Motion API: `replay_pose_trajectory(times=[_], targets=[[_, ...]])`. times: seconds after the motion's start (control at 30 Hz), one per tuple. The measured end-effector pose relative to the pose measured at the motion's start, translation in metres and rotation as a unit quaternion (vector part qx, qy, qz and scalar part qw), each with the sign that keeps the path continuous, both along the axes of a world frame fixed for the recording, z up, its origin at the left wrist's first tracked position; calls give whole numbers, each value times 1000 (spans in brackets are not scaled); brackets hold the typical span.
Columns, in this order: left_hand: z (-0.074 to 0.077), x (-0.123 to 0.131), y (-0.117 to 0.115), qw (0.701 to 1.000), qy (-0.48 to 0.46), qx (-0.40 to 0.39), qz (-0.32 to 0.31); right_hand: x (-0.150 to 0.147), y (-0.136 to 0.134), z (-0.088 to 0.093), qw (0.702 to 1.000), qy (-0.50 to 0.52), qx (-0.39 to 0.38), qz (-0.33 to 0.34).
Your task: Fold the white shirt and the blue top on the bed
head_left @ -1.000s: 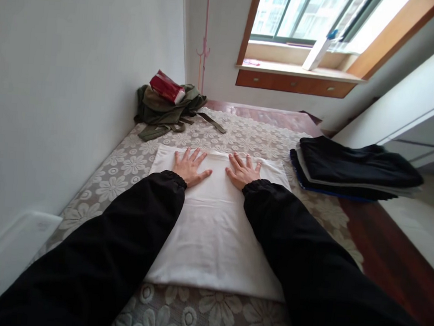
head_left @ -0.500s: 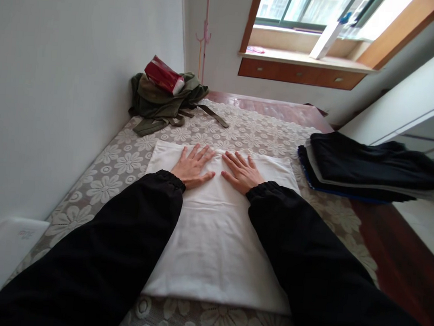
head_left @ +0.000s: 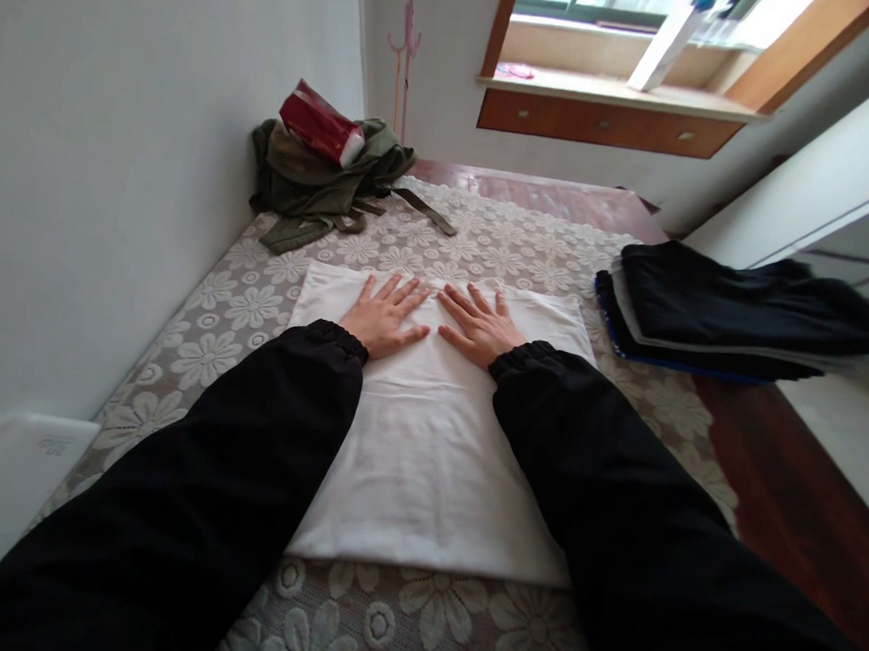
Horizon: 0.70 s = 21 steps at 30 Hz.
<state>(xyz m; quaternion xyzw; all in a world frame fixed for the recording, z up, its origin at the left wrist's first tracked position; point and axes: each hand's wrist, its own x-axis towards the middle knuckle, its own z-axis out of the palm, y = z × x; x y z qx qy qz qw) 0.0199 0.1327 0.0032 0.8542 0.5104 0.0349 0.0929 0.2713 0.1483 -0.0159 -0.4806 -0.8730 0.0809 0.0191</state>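
Note:
A white folded cloth (head_left: 423, 465), perhaps a garment, lies spread flat in front of me, with faint wrinkles across its middle. On its far left part rests my left hand (head_left: 386, 318), palm down with the fingers spread. My right hand (head_left: 480, 326) presses flat on the far right part, its fingers also apart. The two thumbs point toward each other with a small gap between them. Neither hand grips anything. Black sleeves cover both forearms and hide the cloth's side edges in part.
Beneath the cloth is a floral lace tablecloth (head_left: 210, 358) on a reddish wooden table (head_left: 791, 474). Folded dark clothes (head_left: 744, 305) are stacked at the right. A green backpack (head_left: 317, 181) with a red packet (head_left: 319, 124) on it sits far left. A white device (head_left: 8, 483) stands near left.
The whole scene sits slightly higher in the view, as the camera has tilted down a little. Both hands stay flat on the white cloth in nearly the same place.

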Motion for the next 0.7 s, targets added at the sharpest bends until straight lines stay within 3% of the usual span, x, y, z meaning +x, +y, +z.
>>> replay_pose_trajectory(times=[0.1, 0.2, 0.3, 0.4, 0.47, 0.53, 0.6, 0.7], targets=[[4, 1, 2, 1000, -13, -12, 6, 2, 2, 6, 998, 58, 25, -5], [20, -1, -11, 999, -46, 15, 24, 12, -13, 25, 985, 154, 72, 26], [42, -9, -61, 997, -80, 21, 0, 32, -63, 44, 966, 221, 42, 129], [51, -17, -143, 994, -88, -29, -62, 54, -141, 44, 951, 219, 8, 217], [44, -17, -194, 992, -70, -43, -99, 64, -190, 33, 957, 155, -3, 247], [30, -15, -231, 991, -42, -40, -122, 69, -224, 20, 962, 91, -3, 257], [15, -13, -248, 991, -15, -32, -130, 71, -240, 9, 964, 52, -4, 261], [1, -19, -252, 991, 6, -13, -134, 78, -241, -1, 961, 40, -5, 273]])
